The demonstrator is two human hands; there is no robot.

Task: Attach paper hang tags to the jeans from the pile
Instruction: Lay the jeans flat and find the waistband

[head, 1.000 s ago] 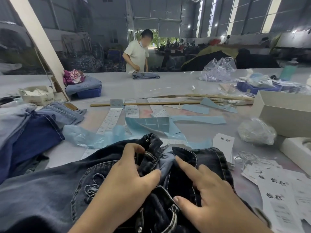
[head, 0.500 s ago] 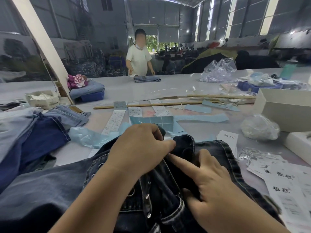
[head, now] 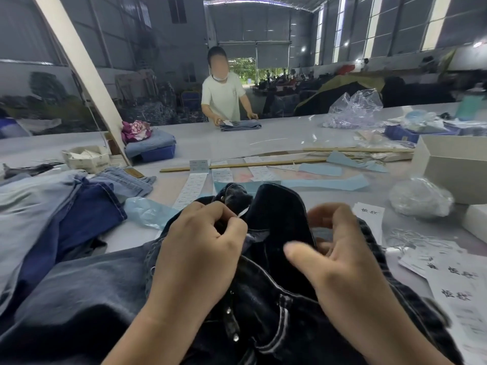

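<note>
The dark jeans lie bunched on the table before the person, their waistband now lifted higher than a second ago. The left hand has curled to pinch a small white strip at the waistband; the right hand, blurred, grips the fabric, so tagging seems under way, with hang tags waiting at right.

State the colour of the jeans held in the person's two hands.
Very dark blue, nearly black, denim jeans with pale stitching, clearest in the head view.
</note>
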